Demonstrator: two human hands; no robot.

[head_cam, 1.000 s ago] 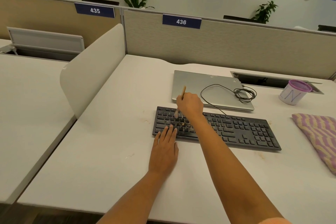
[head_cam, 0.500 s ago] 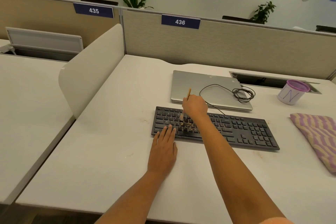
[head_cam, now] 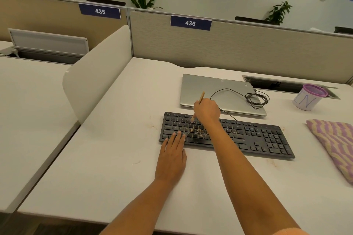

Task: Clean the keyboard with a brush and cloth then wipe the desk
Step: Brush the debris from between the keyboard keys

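Note:
A black keyboard [head_cam: 257, 137] lies across the middle of the white desk [head_cam: 114, 158], with brown crumbs on its left-centre keys. My right hand [head_cam: 207, 110] grips a thin wooden-handled brush [head_cam: 201, 97] above the keyboard's upper left rows; the bristle end points down at the keys beside my fingers. My left hand [head_cam: 172, 155] lies flat with straight fingers, its fingertips on the keyboard's front left edge. A purple and yellow striped cloth [head_cam: 336, 143] lies on the desk at the far right.
A shut silver laptop [head_cam: 200, 89] sits behind the keyboard with a coiled black cable [head_cam: 257, 99] on it. A pink-rimmed cup [head_cam: 309, 99] stands at the back right near a cable slot. A curved white divider [head_cam: 95, 74] borders the desk's left side. Small stains mark the desk.
My right hand with the brush shifted a little to the right and up the keyboard's left half. My left hand has stayed in place.

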